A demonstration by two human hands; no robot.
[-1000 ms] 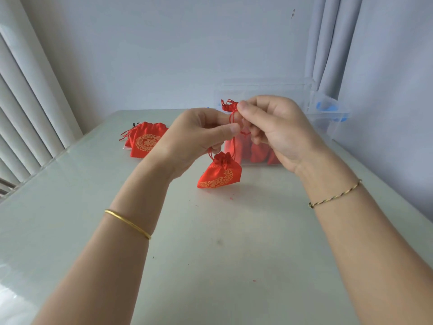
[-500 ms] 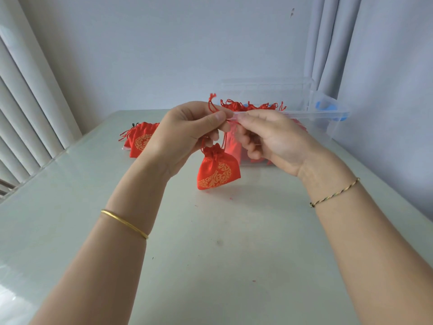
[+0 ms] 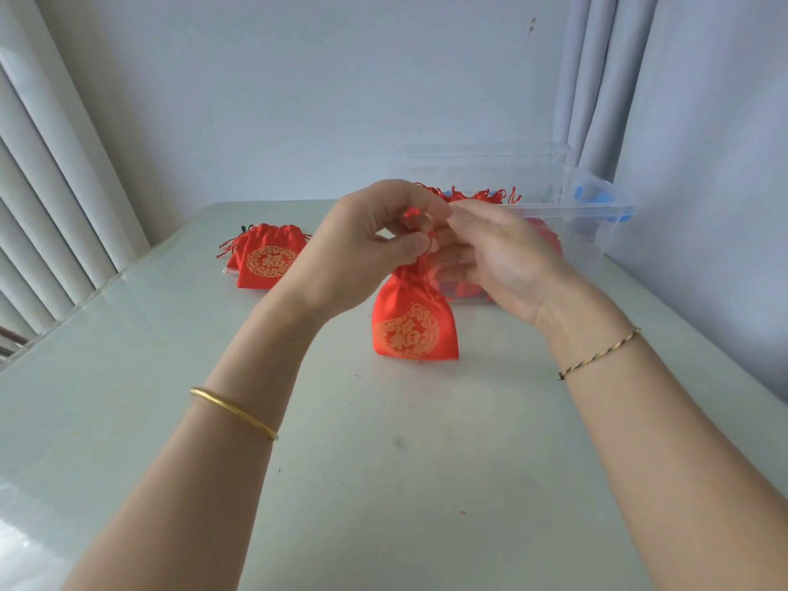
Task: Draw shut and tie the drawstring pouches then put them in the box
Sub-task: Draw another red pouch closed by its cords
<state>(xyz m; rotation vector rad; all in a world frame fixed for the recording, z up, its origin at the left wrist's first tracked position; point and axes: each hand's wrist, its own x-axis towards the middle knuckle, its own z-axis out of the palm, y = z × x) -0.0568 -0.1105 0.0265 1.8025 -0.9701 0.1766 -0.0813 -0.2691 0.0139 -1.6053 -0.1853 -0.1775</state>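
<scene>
Head view, both hands raised mid-frame in front of me. Left hand (image 3: 366,249): thumb and fingers (image 3: 411,245) curled, pinching the red drawstring (image 3: 415,215) just above the pouch neck. Right hand (image 3: 507,266): palm turned toward the left hand, its fingers (image 3: 473,215) mostly straight and reaching in at the cord. The tips meet the left fingertips, but I can't tell whether they pinch the drawstring or only touch it.

Pouch (image 3: 415,330): red with a round gold emblem, upright under the left hand, neck gathered tight. Its bottom edge is at or just above the worktop (image 3: 383,484); I can't tell if it touches. It is outside the box (image 3: 605,209), just in front of the box's near left corner.

The box is clear plastic with an open top, at the far right of the worktop. Tied pouches (image 3: 482,194) show inside at rim level, red cord ends sticking up. A blue object (image 3: 597,194) sits at the box's right end; I can't identify it.

A stack of pouches (image 3: 268,262) lies flat at the far left of the worktop, well apart from the hands, cords trailing to the left.

Gold bangle (image 3: 234,413) on the left wrist, thin thread bracelet (image 3: 599,354) on the right. Blinds (image 3: 51,185) at the left edge, curtain (image 3: 605,78) behind the box.
</scene>
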